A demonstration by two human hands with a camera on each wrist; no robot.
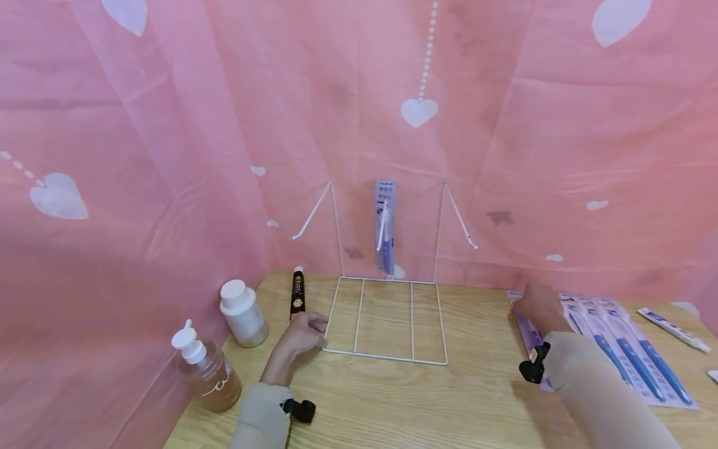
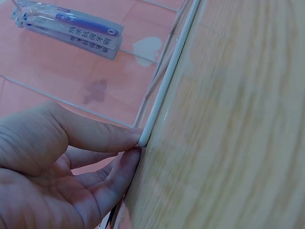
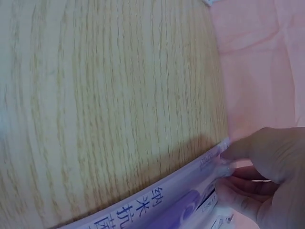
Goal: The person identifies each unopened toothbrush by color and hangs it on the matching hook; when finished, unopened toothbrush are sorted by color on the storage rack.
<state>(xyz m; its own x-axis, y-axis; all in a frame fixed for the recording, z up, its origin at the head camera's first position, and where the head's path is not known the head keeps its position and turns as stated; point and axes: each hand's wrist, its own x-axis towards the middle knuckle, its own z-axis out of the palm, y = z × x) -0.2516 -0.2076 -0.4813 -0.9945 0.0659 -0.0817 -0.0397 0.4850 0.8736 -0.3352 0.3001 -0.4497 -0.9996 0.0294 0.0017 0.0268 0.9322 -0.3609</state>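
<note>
The left hand (image 1: pixel 303 335) pinches the near-left corner of the white wire rack (image 1: pixel 412 321), thumb and fingertip almost together; by the back edge of the worktop (image 1: pixel 392 405), the right hand (image 1: pixel 541 305) pinches a purple toothbrush pack (image 1: pixel 529 335), fingers barely parted; another pack (image 1: pixel 389 257) hangs from the rack.

Purple packet (image 3: pixel 169 200), 1 end outside the right wrist view
</note>
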